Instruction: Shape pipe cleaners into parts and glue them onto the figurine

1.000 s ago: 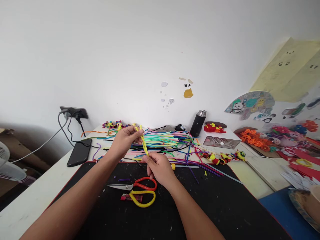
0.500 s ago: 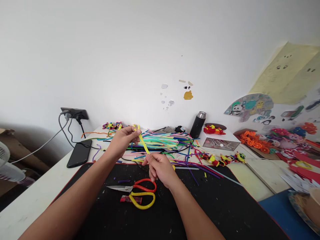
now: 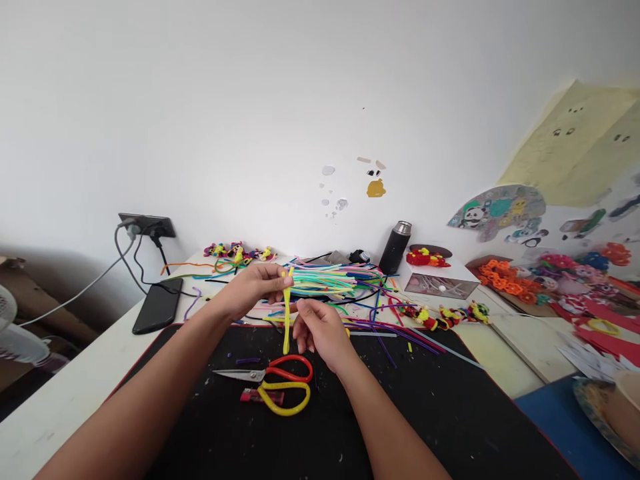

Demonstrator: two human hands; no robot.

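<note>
Yellow strip [image 3: 287, 323]: swung from slanting to near vertical, pinched near its top by the left hand [image 3: 257, 288], lower end near the scissors [image 3: 262, 377]. Right hand [image 3: 323, 333]: loosely curled beside the strip; contact cannot be told.

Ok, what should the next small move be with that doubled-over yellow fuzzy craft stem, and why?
I'd probably have the right hand pinch the lower part of the doubled-over yellow fuzzy craft stem. The left hand grips it near its two upper ends, while the bottom end hangs unheld above the flat black mat, with the right hand close beside it.
</note>
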